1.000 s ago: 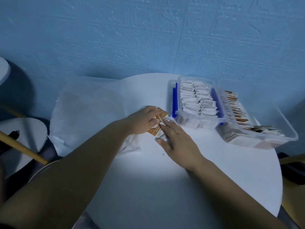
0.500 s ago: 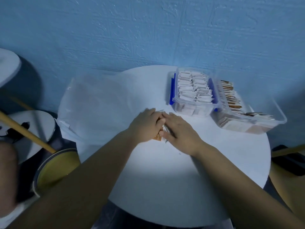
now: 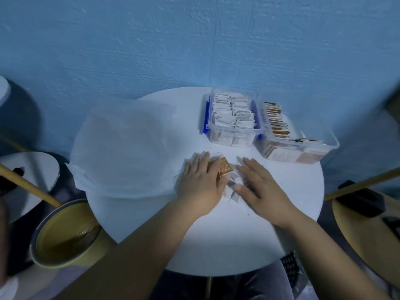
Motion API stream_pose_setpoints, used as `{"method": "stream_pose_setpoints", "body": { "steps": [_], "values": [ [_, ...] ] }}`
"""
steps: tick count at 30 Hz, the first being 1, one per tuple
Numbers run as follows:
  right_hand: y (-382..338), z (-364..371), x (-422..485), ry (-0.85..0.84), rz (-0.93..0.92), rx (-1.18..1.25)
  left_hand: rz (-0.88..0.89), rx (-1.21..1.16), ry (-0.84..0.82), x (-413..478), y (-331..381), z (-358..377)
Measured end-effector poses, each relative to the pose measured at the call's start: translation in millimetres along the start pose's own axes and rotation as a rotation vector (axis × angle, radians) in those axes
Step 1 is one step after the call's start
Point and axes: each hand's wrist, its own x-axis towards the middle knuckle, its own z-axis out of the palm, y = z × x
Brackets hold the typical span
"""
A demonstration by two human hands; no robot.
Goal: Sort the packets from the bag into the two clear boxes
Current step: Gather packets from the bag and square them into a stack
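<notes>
— Two hands lie palm-down on the round white table [image 3: 216,245], reaching in from our side. Low at our left, below the table's edge, we see a yellow pot [image 3: 56,230] with a wooden pole [image 3: 28,185] slanting above it.

— How does the left hand [image 3: 200,185] sit?

— Flat, we'd say. Its fingers are straight and a little spread, pressing on a brown packet [image 3: 225,167] whose dotted corner pokes out beside the fingertips. Nothing is curled round it.

— And the right hand [image 3: 259,189]?

— Just beside the left, released as well. Its fingers are fanned out, resting on loose white packets [image 3: 234,198] that lie on the tabletop between the two hands. We cannot tell how many are under the palm.

— Left of the hands we make out the bag [image 3: 125,146].

— Yes, clear plastic, slumped over the table's left side and hanging past its edge. The left hand lies just beside its right border.

— Farther back, on the right?

— We find the two clear boxes, close together. The blue-latched box [image 3: 231,139] holds a packed row of white sachets [image 3: 233,113]. The larger box [image 3: 303,152] to its right holds brown sachets [image 3: 276,120] along its left wall, with a few lying flatter toward its near end.

— Behind them?

— Only the textured blue wall [image 3: 194,40].
</notes>
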Motion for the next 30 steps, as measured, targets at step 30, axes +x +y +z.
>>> {"method": "stream_pose_setpoints", "body": {
  "steps": [30],
  "values": [
    [11, -14, -42, 0.157, 0.032, 0.013, -0.116, -0.345, 0.179, -61, -5, -1]
  ]
}}
